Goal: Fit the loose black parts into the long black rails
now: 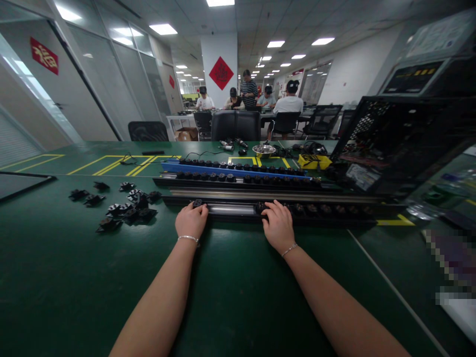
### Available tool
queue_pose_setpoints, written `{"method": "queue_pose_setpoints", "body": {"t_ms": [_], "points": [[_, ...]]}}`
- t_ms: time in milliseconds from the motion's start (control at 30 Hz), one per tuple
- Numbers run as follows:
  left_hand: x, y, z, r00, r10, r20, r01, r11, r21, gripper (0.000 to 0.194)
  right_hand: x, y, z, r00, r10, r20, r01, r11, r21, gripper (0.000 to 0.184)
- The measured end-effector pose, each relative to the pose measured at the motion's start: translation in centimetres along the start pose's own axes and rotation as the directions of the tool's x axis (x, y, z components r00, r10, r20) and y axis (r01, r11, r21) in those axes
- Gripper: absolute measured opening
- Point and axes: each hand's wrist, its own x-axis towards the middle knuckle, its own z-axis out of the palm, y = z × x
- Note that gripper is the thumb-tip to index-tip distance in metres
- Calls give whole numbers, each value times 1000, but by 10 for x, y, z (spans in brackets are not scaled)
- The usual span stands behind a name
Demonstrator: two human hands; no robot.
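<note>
In front of me lies a long black track rail (231, 209) with a shiny metal channel, its right part lined with several small black fittings (311, 208). At the rail's left end, my left hand (190, 220) pinches a small black fitting (197, 203) between thumb and fingers. My right hand (278, 224) is curled over the rail near its middle, its fingers on another black fitting (260, 208). A bare stretch of metal channel shows between both hands. Loose black fittings (131, 213) lie in a cluster to the left of my left hand.
Behind are an empty-looking rail (275, 195), a black rail and a blue rail (208, 167) carrying fittings. A metal bowl (264, 150), yellow tray (314, 161) and cables stand farther back. An open computer case (405, 144) rises at right. Several people sit or stand beyond.
</note>
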Motion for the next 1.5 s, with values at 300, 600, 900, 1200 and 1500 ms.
{"method": "queue_pose_setpoints", "body": {"t_ms": [300,600,900,1200,1500], "points": [[3,-6,-3,996,-82,32,83,996,-36,42,0,-1,0,1000,7,-2,-7,1000,-6,15],[6,-14,-2,982,-181,58,187,975,-123,40,0,-1,-1,1000,9,1,-9,1000,6,15],[12,-28,2,972,-231,38,234,957,-172,40,0,-1,-1,1000,12,12,-12,1000,2,15],[22,-56,1,949,-314,25,315,943,-107,47,0,-1,0,1000,15,10,-15,1000,9,15],[27,-95,-9,896,-441,43,443,895,-57,43,0,0,-1,1000,8,4,-8,1000,0,15]]}}
